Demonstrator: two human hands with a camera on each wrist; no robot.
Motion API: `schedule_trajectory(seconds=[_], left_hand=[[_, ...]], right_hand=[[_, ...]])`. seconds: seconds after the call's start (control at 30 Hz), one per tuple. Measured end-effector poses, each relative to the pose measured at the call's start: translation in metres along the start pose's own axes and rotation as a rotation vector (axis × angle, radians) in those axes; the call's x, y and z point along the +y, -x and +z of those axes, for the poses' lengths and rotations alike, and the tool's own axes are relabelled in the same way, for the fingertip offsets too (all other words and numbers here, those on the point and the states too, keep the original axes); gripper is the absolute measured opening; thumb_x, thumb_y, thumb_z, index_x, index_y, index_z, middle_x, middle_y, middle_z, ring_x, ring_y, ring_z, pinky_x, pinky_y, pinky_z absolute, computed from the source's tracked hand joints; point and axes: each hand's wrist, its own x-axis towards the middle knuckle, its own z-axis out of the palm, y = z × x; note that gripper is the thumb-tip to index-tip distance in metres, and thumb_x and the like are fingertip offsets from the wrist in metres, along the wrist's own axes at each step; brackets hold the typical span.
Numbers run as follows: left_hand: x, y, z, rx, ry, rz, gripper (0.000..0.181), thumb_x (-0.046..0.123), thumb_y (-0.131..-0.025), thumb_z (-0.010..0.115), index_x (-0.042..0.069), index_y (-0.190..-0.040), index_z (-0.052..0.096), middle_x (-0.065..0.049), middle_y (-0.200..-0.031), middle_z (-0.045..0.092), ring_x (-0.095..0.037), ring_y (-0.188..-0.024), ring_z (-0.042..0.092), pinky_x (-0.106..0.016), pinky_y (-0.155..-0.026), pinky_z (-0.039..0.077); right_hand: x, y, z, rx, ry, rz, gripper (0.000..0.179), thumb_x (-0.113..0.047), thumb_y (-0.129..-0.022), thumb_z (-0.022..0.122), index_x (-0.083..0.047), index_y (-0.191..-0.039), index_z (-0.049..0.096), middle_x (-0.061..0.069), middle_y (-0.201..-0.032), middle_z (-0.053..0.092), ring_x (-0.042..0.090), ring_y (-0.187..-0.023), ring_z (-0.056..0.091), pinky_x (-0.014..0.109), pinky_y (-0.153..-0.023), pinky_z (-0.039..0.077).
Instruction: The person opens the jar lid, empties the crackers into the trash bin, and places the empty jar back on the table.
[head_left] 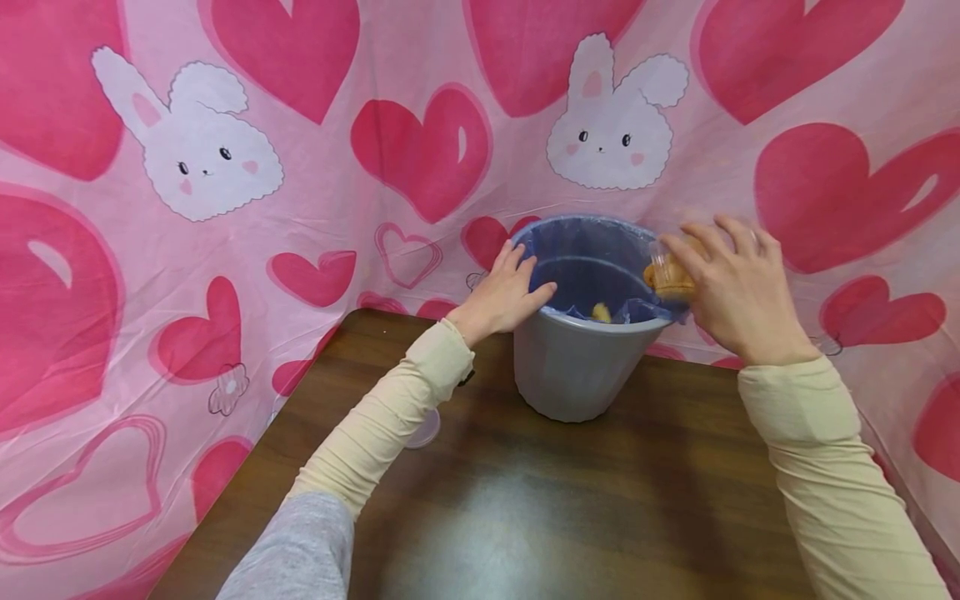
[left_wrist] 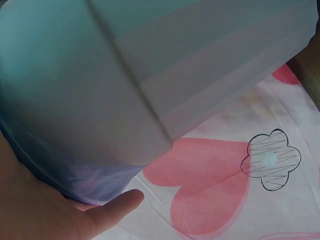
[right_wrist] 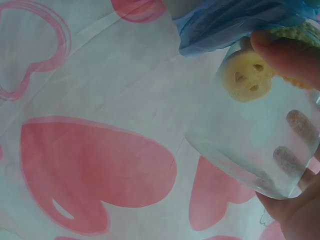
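A grey trash bin [head_left: 573, 367] with a blue liner bag [head_left: 585, 237] stands on the table. My left hand [head_left: 501, 293] rests at its left rim, fingers extended; in the left wrist view one finger [left_wrist: 117, 207] lies beside the liner's edge. My right hand [head_left: 738, 287] grips a clear plastic cup [right_wrist: 240, 145], tilted over the bin's right rim. Yellow and golden-brown snack pieces [head_left: 670, 277] sit in the cup's mouth end, among them a yellow one with holes [right_wrist: 246, 77]. Another yellow piece [head_left: 601, 312] shows inside the bin near the front rim.
A clear round lid [head_left: 424, 428] lies on the dark wooden table [head_left: 540, 508], partly behind my left forearm. Pink cloth [head_left: 315, 208] printed with hearts and rabbits hangs behind the table and on both sides.
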Motion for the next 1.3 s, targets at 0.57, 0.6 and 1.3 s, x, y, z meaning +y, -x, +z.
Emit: schedule_trajectory(seconds=[0.57,0.6,1.3], left_hand=[[0.0003,0.0011,-0.0008,0.001,0.002,-0.002,0.072,0.057,-0.087,0.034,0.010,-0.141,0.026,-0.008,-0.151,0.011,-0.021,-0.139,-0.006,-0.038,-0.111,0.018],[0.0005,0.0012,-0.0009,0.000,0.001,-0.002,0.072,0.057,-0.087,0.033,0.009,-0.141,0.026,-0.008,-0.151,0.011,-0.021,-0.139,-0.006,-0.038,-0.111,0.017],[-0.0002,0.0012,0.0000,0.007,0.014,0.005,0.072,0.057,-0.087,0.034,0.010,-0.141,0.026,-0.008,-0.150,0.011,-0.021,-0.139,-0.006,-0.040,-0.110,0.019]], right_hand=[[-0.0009,0.0030,-0.0024,-0.061,-0.027,0.080,0.097,-0.004,-0.040,0.082,-0.014,-0.128,0.043,0.016,-0.130,0.040,0.038,-0.123,0.029,0.065,-0.088,0.028],[-0.0009,0.0030,-0.0023,-0.060,-0.024,0.078,0.097,-0.004,-0.040,0.083,-0.014,-0.128,0.043,0.016,-0.130,0.040,0.038,-0.123,0.029,0.064,-0.088,0.028],[-0.0010,-0.0007,-0.0030,-0.023,0.004,-0.010,0.098,-0.001,-0.036,0.081,-0.016,-0.126,0.045,0.016,-0.130,0.039,0.038,-0.127,0.025,0.063,-0.096,0.021]])
